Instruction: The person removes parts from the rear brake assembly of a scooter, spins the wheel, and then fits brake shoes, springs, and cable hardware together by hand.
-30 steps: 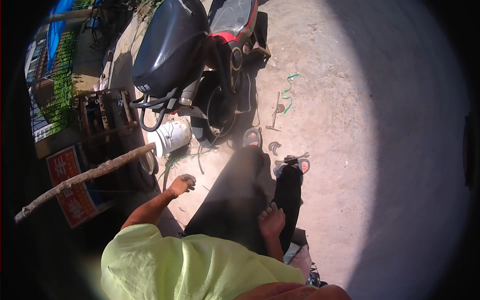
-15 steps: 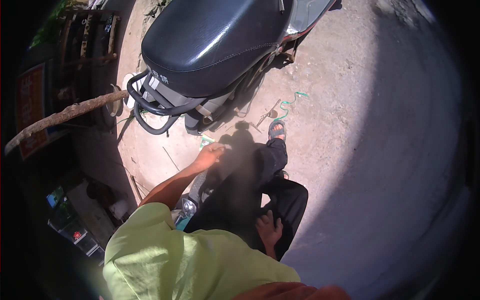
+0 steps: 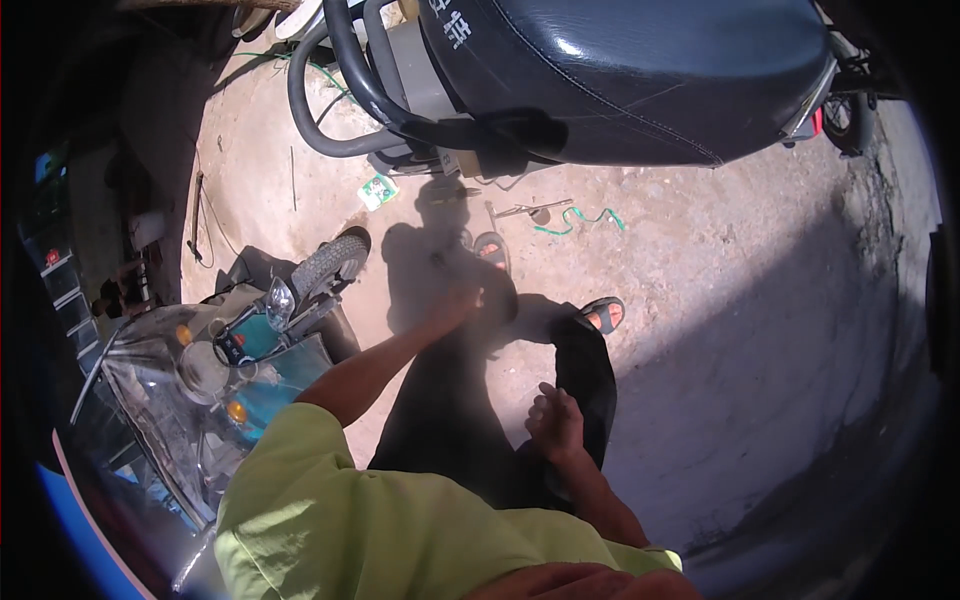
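Observation:
My left hand [image 3: 463,300] is low over the ground among my body's shadow, too dim and smeared to show its fingers clearly. My right hand [image 3: 555,418] is beside my dark right trouser leg [image 3: 588,372], fingers curled; whatever they hold, if anything, is hidden. Ahead lie a metal tool [image 3: 520,208], a wavy green strip [image 3: 590,222] and a small green-and-white packet [image 3: 378,192]. My sandalled feet [image 3: 603,318] stand on the concrete ground.
A scooter's black seat [image 3: 640,70] and tubular rail [image 3: 305,105] span the top. At left, another two-wheeler with a front wheel [image 3: 340,262] and plastic-covered body [image 3: 180,400] stands close. A shaded wall edge [image 3: 915,200] is at far right.
The view and body have turned leftward: the scooter now lies crosswise ahead and the second vehicle has appeared at left. My right hand has risen slightly, its fingers more curled.

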Motion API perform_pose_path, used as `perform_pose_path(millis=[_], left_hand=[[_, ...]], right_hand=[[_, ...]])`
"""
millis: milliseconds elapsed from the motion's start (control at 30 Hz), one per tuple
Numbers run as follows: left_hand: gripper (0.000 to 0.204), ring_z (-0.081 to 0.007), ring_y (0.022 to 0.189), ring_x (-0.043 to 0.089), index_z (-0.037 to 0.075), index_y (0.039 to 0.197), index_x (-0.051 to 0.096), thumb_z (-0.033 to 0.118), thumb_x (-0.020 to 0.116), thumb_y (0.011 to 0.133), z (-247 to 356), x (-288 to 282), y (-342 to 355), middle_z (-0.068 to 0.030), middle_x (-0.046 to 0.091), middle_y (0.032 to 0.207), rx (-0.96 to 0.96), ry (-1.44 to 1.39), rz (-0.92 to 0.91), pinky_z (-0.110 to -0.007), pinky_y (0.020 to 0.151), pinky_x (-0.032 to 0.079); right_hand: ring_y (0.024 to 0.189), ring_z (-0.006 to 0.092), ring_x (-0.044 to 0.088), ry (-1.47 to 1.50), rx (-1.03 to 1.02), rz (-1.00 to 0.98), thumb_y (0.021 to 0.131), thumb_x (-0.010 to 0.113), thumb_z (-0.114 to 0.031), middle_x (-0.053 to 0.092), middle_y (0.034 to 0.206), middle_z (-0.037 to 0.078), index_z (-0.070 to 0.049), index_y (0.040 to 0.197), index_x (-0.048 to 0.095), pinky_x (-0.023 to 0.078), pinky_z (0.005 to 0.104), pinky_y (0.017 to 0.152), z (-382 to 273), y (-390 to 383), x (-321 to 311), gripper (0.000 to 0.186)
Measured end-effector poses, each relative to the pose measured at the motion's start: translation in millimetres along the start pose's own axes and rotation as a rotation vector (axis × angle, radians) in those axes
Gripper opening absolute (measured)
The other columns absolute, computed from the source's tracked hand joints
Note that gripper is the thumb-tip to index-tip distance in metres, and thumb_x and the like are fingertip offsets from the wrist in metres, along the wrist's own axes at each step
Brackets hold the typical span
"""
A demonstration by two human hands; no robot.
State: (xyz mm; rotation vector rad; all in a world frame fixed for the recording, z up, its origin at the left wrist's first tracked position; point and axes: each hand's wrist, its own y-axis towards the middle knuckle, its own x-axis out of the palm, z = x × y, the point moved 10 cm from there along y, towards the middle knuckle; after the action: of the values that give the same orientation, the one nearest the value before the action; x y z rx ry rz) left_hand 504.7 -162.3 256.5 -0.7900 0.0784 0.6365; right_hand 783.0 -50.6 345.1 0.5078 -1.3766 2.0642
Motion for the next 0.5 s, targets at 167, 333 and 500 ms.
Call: perform_pose_path(millis=[167,333,500], left_hand=[[0.021,-0.0116,0.072,0.067,0.002,0.109,0.068,0.018,0.062,0.098,-76.6,20.5,110.8,-0.0054,0.072,0.088,-0.079,-0.259,-0.064,-0.028,0.062,0.052],[0.015,-0.0217,0.076,0.07,-0.001,0.094,0.07,0.012,0.064,0.09,-138.7,22.7,229.9,-0.0137,0.073,0.084,0.246,0.162,-0.008,-0.036,0.069,0.054],[0.016,-0.0326,0.088,0.07,0.003,0.096,0.07,0.016,0.065,0.089,-166.5,27.6,320.1,-0.0157,0.072,0.091,0.41,0.432,-0.072,-0.042,0.078,0.054]], right_hand=[[0.074,0.0113,0.053,-0.689,-0.222,0.274,0.1,0.055,-0.034,0.059,0.087,0.0,-0.005,0.122,0.06,0.042,0.0257,0.064,-216.6,118.7,30.0,0.036],[0.07,0.0122,0.06,-1.466,-0.385,0.237,0.097,0.06,-0.02,0.071,0.09,0.005,-0.004,0.112,0.068,0.044,0.0251,0.061,-322.0,321.9,60.1,0.023],[0.085,0.0205,0.069,-2.026,-0.449,-0.033,0.091,0.066,-0.012,0.073,0.095,0.009,-0.004,0.108,0.069,0.055,0.0322,0.078,-327.2,496.9,35.9,0.02]])
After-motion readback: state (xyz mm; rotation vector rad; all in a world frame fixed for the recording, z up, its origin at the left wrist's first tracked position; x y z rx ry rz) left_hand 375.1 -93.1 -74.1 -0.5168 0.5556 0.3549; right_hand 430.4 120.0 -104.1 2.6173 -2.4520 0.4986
